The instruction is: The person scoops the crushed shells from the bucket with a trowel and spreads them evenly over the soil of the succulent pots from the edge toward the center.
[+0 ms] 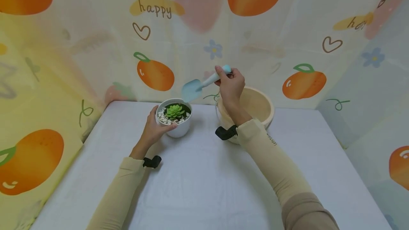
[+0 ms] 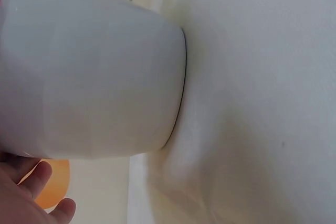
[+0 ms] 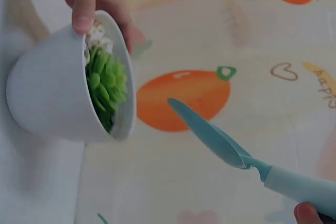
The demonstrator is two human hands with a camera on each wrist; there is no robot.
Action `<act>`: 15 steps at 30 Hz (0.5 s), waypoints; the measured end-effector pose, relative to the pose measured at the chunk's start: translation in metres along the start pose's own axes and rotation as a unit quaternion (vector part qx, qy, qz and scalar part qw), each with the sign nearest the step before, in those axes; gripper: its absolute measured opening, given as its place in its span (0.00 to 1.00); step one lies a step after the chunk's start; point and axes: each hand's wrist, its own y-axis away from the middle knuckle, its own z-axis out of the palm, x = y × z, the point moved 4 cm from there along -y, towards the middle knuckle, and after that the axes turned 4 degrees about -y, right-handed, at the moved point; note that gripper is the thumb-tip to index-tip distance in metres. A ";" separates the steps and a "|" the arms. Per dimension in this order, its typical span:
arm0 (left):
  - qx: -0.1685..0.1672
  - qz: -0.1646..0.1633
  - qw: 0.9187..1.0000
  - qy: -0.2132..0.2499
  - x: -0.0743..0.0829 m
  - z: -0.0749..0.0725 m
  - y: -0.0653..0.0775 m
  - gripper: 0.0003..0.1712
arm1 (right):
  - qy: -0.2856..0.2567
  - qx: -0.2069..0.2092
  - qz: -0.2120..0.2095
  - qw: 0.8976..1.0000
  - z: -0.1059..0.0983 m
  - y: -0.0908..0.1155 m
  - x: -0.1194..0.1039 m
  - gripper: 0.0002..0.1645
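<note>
A white flower pot [image 1: 179,130] stands on the table, holding a green succulent [image 1: 174,111] with white pebbles [image 1: 165,118] around it. My left hand [image 1: 153,127] grips the pot at its left side, thumb over the near rim. In the left wrist view the pot's wall [image 2: 100,77] fills much of the picture, its base on the cloth. My right hand [image 1: 231,84] holds a light blue trowel [image 1: 192,90] by its handle. The trowel's blade points left, above the pot's far right rim. The right wrist view shows the blade [image 3: 210,135] apart from the succulent [image 3: 106,80].
Behind my right wrist stands a larger cream-coloured container [image 1: 266,106], round and open at the top. A white cloth covers the table [image 1: 191,187]. A printed curtain [image 1: 198,45] with oranges and hearts rises directly behind the table's far edge and along both sides.
</note>
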 end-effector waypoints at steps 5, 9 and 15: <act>0.009 0.004 1.000 0.001 0.001 0.000 -0.001 0.60 | 0.000 0.002 -0.002 1.000 -0.014 -0.013 -0.010 0.14; 0.018 0.012 1.000 0.001 0.003 -0.002 -0.004 0.60 | 0.005 -0.002 -0.015 1.000 -0.021 -0.023 -0.020 0.14; 0.011 0.003 0.999 -0.041 0.010 -0.005 -0.007 0.59 | 0.019 0.003 -0.019 1.000 -0.036 -0.035 -0.033 0.13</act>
